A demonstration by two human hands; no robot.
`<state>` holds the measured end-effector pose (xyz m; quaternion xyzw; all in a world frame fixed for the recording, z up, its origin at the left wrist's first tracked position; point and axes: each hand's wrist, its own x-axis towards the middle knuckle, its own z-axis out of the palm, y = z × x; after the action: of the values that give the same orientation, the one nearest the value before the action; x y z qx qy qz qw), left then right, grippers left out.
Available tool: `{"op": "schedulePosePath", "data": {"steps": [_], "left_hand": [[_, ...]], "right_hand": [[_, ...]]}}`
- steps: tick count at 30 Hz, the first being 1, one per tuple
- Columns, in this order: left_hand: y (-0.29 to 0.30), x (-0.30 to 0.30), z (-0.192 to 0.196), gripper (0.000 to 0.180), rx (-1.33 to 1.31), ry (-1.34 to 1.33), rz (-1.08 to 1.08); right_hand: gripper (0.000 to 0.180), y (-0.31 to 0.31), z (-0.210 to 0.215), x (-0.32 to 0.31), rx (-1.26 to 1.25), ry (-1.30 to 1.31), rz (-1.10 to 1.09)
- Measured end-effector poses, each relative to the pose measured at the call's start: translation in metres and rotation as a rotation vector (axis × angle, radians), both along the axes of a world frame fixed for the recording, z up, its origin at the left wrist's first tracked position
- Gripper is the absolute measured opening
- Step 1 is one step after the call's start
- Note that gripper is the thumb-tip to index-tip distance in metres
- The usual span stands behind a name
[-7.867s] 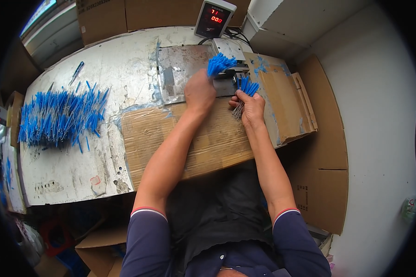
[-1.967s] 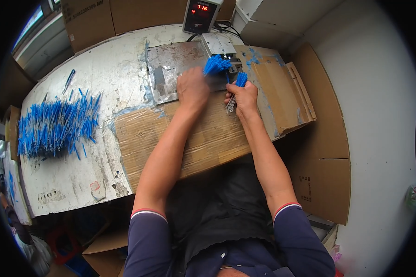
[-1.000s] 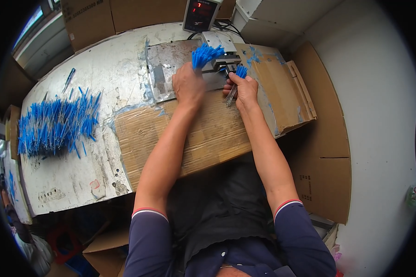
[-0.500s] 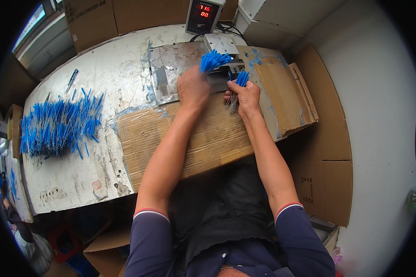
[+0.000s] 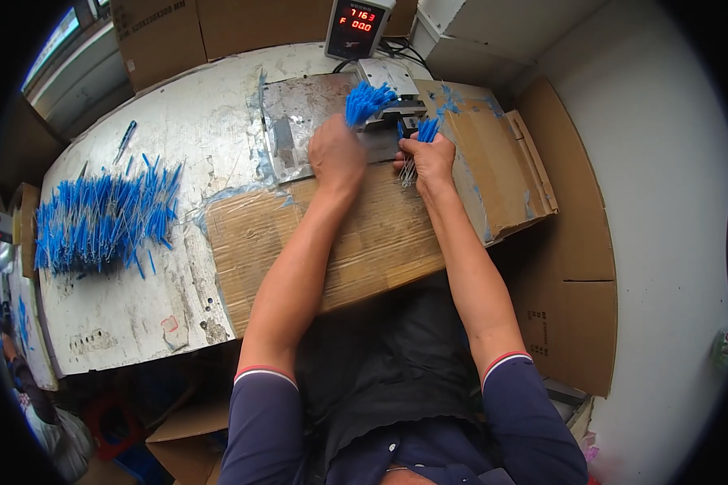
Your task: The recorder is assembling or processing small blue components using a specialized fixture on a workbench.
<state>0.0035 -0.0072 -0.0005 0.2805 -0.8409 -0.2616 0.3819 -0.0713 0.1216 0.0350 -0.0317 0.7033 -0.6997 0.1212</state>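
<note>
My left hand (image 5: pixel 336 153) is closed around a thick bunch of thin blue-tipped wire pieces (image 5: pixel 368 103), their blue ends fanning out above my fist. Closed on a smaller bunch of the same blue-tipped wires (image 5: pixel 428 129) is my right hand (image 5: pixel 430 159); their bare metal ends hang below its fingers. Near my right fingertips a single blue tip stands at the small bench machine (image 5: pixel 410 121). My left hand is slightly blurred, and its fingertips are hidden behind the hand.
A large heap of blue-tipped wires (image 5: pixel 105 218) lies on the worn white table (image 5: pixel 162 299) to the left, with a pen (image 5: pixel 125 141) behind it. A box with a red digital display (image 5: pixel 357 28) stands at the back. Taped cardboard (image 5: pixel 275 250) covers the front edge.
Both hands have shifted slightly, and the left bunch has moved a little up and left. The machine between them shows more plainly. The red display reads differently.
</note>
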Motion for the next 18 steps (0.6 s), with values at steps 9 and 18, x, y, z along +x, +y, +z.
{"op": "schedulePosePath", "data": {"steps": [9,18], "left_hand": [[-0.002,0.000,0.002,0.007,0.126,0.156,-0.029],[0.001,0.001,0.004,0.011,0.173,0.125,-0.069]], "right_hand": [[0.025,-0.011,-0.002,-0.007,0.005,0.017,-0.051],[0.011,0.004,-0.007,-0.009,-0.253,-0.108,-0.025]]}}
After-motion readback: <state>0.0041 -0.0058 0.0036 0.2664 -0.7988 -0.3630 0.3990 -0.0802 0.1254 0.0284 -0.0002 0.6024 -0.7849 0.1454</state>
